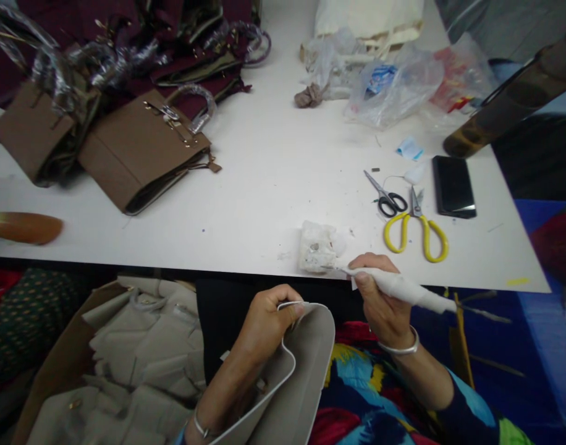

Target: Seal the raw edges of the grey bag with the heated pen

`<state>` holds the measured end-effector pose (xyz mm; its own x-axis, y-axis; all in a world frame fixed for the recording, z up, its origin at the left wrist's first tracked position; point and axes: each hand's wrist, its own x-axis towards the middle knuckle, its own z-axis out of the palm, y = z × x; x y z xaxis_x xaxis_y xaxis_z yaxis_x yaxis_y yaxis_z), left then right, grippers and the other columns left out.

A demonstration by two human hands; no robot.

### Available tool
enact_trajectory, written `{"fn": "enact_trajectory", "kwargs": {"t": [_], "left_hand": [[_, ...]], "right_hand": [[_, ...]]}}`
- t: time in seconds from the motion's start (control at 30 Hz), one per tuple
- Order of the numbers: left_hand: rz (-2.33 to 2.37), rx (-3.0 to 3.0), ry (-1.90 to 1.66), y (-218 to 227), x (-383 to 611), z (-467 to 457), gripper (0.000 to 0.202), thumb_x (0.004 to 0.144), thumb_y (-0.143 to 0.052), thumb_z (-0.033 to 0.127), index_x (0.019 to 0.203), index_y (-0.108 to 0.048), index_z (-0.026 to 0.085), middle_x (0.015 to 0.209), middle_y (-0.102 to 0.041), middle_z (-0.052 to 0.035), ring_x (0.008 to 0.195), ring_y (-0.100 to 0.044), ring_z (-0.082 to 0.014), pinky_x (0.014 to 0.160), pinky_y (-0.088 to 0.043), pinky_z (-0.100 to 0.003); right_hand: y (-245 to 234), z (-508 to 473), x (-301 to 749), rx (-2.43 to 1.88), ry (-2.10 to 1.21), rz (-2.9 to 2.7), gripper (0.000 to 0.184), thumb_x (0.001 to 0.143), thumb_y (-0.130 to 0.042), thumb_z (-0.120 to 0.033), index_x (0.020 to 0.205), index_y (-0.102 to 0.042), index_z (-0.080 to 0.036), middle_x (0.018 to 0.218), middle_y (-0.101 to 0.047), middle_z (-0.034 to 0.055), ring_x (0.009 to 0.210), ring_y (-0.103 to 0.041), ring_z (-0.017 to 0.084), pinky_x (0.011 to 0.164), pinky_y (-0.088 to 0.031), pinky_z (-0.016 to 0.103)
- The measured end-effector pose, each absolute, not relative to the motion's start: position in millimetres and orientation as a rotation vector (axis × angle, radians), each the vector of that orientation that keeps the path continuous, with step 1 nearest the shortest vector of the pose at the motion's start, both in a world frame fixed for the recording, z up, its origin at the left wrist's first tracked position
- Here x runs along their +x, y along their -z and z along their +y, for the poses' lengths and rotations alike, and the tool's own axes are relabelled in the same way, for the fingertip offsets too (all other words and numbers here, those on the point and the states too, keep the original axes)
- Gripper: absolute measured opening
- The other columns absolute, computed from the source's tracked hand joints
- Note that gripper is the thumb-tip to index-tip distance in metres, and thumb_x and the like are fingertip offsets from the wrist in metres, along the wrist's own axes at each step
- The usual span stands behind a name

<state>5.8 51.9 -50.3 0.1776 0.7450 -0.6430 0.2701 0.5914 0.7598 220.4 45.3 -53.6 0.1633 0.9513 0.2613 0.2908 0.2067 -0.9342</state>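
My left hand (267, 321) is closed on the edge of a light grey bag piece (301, 377) with a white rim, held over my lap. My right hand (380, 303) grips a white-wrapped tool (403, 287) like a pen. Its tip touches a small white lump or pot (316, 247) at the front edge of the white table (264, 185).
Yellow-handled scissors (417, 232), small black scissors (387, 198) and a black phone (453, 185) lie to the right. Brown and maroon handbags (139, 148) pile up at the back left, plastic bags (394, 80) at the back right. A box of grey bag parts (125, 358) sits lower left.
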Motion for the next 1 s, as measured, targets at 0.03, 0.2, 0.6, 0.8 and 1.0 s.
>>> {"fn": "enact_trajectory", "kwargs": {"t": [0.03, 0.2, 0.6, 0.8, 1.0], "left_hand": [[1.42, 0.939, -0.447, 50, 4, 53, 0.016, 0.071, -0.07, 0.033, 0.07, -0.067, 0.017, 0.062, -0.057, 0.0013, 0.06, -0.047, -0.0142, 0.059, -0.036, -0.027], [1.463, 0.883, -0.495, 46, 0, 55, 0.019, 0.069, -0.071, 0.035, 0.068, -0.066, 0.017, 0.062, -0.055, 0.0019, 0.06, -0.045, -0.0139, 0.059, -0.035, -0.027], [1.451, 0.825, -0.545, 49, -4, 55, 0.019, 0.066, -0.073, 0.034, 0.073, -0.073, 0.016, 0.066, -0.062, -0.0017, 0.065, -0.05, -0.0166, 0.062, -0.039, -0.028], [1.452, 0.836, -0.523, 57, -8, 53, 0.024, 0.069, -0.074, 0.036, 0.078, -0.077, 0.014, 0.069, -0.066, -0.0028, 0.065, -0.052, -0.0163, 0.064, -0.04, -0.028], [1.426, 0.853, -0.52, 58, -11, 52, 0.022, 0.072, -0.073, 0.036, 0.08, -0.076, 0.015, 0.069, -0.064, -0.0014, 0.064, -0.049, -0.015, 0.061, -0.038, -0.027]], "right_hand": [[51, 47, 220, -1.319, -0.684, -1.431, 0.015, 0.104, -0.061, -0.036, 0.099, -0.067, -0.023, 0.082, -0.064, 0.0028, 0.073, -0.06, 0.019, 0.068, -0.048, 0.033], [50, 55, 218, -1.269, -0.36, -1.789, 0.018, 0.106, -0.058, -0.036, 0.098, -0.066, -0.022, 0.081, -0.069, 0.004, 0.072, -0.062, 0.02, 0.068, -0.048, 0.034], [48, 67, 215, -1.262, -0.178, -2.116, 0.013, 0.103, -0.065, -0.029, 0.101, -0.063, -0.017, 0.079, -0.064, 0.0057, 0.072, -0.055, 0.021, 0.069, -0.042, 0.035], [41, 74, 211, -1.333, -0.15, -2.139, 0.018, 0.105, -0.061, -0.033, 0.097, -0.063, -0.017, 0.079, -0.065, 0.0057, 0.072, -0.056, 0.021, 0.069, -0.041, 0.035], [40, 71, 215, -1.297, -0.149, -2.152, 0.014, 0.103, -0.065, -0.031, 0.099, -0.065, -0.018, 0.079, -0.066, 0.0056, 0.073, -0.057, 0.022, 0.07, -0.042, 0.036]]}}
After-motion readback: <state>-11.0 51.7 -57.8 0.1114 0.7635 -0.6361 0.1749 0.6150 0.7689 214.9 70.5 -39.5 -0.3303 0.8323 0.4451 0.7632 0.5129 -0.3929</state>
